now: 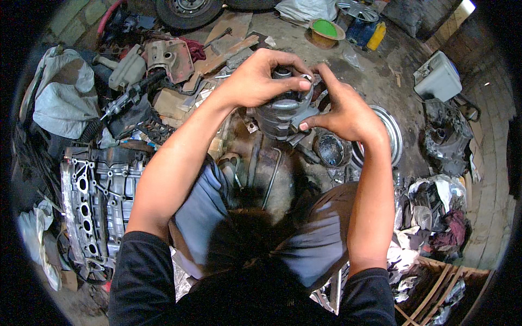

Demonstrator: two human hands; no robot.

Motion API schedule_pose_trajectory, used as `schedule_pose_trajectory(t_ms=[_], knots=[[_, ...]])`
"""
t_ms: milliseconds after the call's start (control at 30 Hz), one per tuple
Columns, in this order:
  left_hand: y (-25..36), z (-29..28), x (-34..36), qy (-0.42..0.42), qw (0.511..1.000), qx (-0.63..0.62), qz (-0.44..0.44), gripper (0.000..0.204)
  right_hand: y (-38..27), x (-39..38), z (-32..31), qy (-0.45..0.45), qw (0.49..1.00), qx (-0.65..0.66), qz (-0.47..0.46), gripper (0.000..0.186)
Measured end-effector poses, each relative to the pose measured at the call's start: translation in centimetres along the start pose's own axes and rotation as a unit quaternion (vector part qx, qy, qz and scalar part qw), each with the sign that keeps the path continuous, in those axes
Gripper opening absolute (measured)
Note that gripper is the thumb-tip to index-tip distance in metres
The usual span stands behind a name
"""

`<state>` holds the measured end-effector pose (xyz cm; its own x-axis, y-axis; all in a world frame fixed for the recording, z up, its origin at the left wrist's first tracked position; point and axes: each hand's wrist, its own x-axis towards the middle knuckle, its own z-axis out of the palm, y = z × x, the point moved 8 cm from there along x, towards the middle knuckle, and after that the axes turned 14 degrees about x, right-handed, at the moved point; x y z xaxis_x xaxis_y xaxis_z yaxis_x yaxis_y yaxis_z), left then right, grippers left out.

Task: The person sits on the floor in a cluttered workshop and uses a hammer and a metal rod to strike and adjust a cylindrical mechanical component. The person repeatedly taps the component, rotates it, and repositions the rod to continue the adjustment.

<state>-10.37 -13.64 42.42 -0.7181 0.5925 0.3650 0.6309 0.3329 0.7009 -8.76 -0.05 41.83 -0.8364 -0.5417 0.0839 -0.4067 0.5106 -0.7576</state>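
A grey ribbed metal housing stands on the floor in front of my knees. Over its top, my left hand is closed, thumb and forefinger pinched at the rim; a small shiny bit shows there, too small to name. My right hand curves round the housing's right side, its thumb pressed low against the metal and its forefinger reaching the top edge. The fingers hide much of the upper end. Below the housing lies an L-shaped metal bar on the floor.
Right of the housing are a dark round bowl and a silver wheel rim. An engine block lies by my left arm. Scattered parts and cardboard crowd the far left. A tyre and a green-lined basin stand farther back.
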Motion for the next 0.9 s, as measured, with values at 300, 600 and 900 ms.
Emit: schedule_pose_trajectory(t_ms=[300, 600, 900], knots=[[0.9, -0.1, 0.3, 0.013, 0.997, 0.064, 0.047, 0.034, 0.0, -0.2, -0.1, 0.018, 0.999, -0.001, -0.027, 0.094], [0.6, 0.1, 0.2, -0.023, 0.999, 0.0, 0.037, 0.033, -0.2, -0.2, 0.0, 0.004, 1.0, 0.009, 0.002, 0.096], [0.7, 0.2, 0.1, -0.04, 0.995, -0.077, 0.051, 0.027, 0.4, -0.2, 0.0, 0.034, 0.997, -0.011, -0.062, 0.099]])
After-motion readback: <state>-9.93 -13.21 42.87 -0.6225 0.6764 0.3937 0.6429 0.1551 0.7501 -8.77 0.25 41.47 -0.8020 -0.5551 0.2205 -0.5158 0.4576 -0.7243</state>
